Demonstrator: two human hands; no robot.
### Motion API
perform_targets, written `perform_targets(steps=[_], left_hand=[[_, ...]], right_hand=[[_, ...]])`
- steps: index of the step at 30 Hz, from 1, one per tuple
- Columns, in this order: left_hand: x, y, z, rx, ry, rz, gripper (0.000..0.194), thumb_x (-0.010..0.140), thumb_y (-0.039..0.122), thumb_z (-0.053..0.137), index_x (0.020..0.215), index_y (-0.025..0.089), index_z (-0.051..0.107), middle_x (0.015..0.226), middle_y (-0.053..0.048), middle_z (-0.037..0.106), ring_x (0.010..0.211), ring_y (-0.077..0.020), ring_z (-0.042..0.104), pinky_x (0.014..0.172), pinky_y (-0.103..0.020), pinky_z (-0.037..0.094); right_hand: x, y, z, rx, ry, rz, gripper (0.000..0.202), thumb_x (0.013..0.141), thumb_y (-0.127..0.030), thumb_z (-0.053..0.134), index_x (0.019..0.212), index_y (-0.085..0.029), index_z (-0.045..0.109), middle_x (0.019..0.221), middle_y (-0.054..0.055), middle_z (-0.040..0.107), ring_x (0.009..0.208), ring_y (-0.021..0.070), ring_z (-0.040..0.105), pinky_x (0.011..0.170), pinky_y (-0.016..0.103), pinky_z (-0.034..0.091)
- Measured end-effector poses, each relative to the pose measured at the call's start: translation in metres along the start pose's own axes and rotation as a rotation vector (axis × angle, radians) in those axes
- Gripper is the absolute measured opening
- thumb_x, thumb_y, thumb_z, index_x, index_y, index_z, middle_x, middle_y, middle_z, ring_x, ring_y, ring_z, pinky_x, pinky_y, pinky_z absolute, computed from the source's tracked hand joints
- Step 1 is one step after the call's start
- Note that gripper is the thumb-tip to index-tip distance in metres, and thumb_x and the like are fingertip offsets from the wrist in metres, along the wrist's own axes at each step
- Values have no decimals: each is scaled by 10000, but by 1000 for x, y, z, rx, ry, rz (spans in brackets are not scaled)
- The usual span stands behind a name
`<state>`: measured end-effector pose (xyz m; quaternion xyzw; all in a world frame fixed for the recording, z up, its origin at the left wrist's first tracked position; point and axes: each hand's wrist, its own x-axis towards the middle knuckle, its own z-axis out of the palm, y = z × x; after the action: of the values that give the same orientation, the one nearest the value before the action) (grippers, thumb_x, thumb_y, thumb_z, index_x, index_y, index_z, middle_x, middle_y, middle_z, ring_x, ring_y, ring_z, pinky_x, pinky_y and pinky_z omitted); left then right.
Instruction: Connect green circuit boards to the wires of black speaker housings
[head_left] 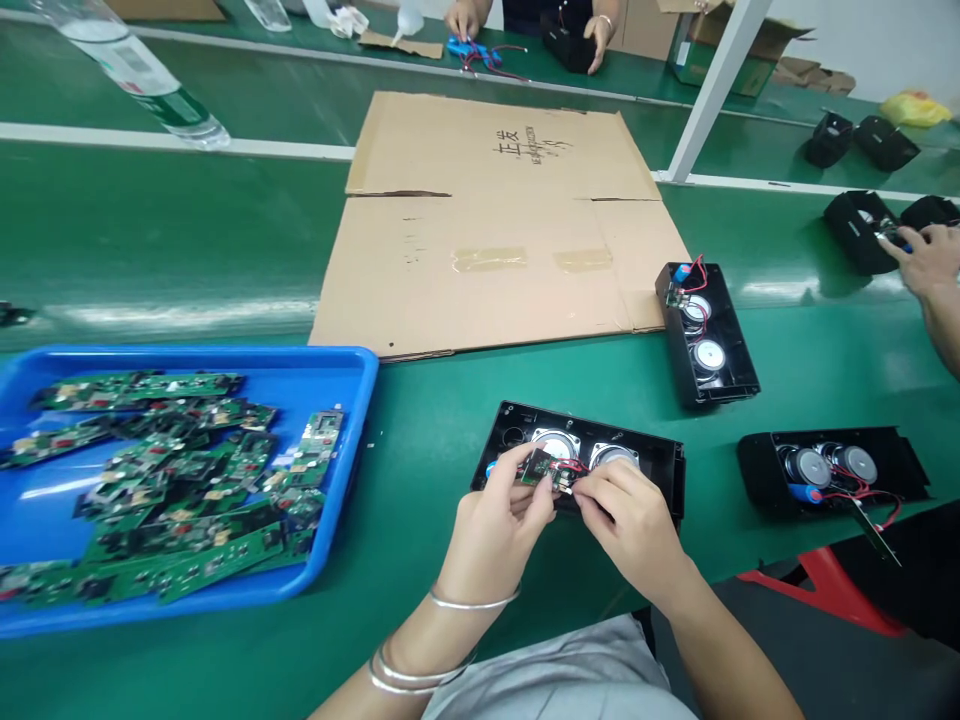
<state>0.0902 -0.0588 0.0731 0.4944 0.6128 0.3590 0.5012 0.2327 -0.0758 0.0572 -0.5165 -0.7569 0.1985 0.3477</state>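
Two hands: both on one small circuit board (541, 467), held just above the open speaker housing (660, 462) at the near table edge.
Left hand (495, 525): fingers pinched shut on the board's left end.
Right hand (630, 520): fingertips closed at the board's right end, where the red wires (574, 466) meet it; exact contact hidden by the fingers.
Housing: black shell, flat on the green belt (420, 430), two round drivers (555, 443) inside, face up.
Step tip: my read, keep the board steady with the left, work the wire end with the right only, no pull on the leads.
Blue tray (352, 400): left of housing, heaped with green boards.
Other units: one housing (709, 335) beyond, one (825, 470) to the right.
Cardboard sheet (495, 220): flat, further back.
Co-workers: hand (926, 260) at far right, two hands (465, 18) across the line.
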Motion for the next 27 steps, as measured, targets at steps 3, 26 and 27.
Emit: perform_targets(steps=[3,26,27], left_hand=[[-1,-1,1,7,6,26,254,742,311,527,976,215,552,653,30,722,654,-179,702,548,-217,579],[-1,-6,1,-4,-69,84,212,766,282,500,959,218,560,665,26,702,615,-163,693,546,-218,572],[-1,-8,1,4,-78,91,217,771,285,496,965,217,561,664,24,700,599,-163,690,546,-222,573]], right_hand=[[1,0,-1,11,-12,10,185,901,-146,437,825,-151,606,764,45,573,713,144,519,640,271,436],[-2,0,2,-44,-49,14,205,911,-159,424,809,-139,600,760,59,583,715,156,525,642,283,436],[-1,0,2,-47,-53,17,213,913,-169,424,794,-143,599,752,58,585,705,157,527,635,284,435]])
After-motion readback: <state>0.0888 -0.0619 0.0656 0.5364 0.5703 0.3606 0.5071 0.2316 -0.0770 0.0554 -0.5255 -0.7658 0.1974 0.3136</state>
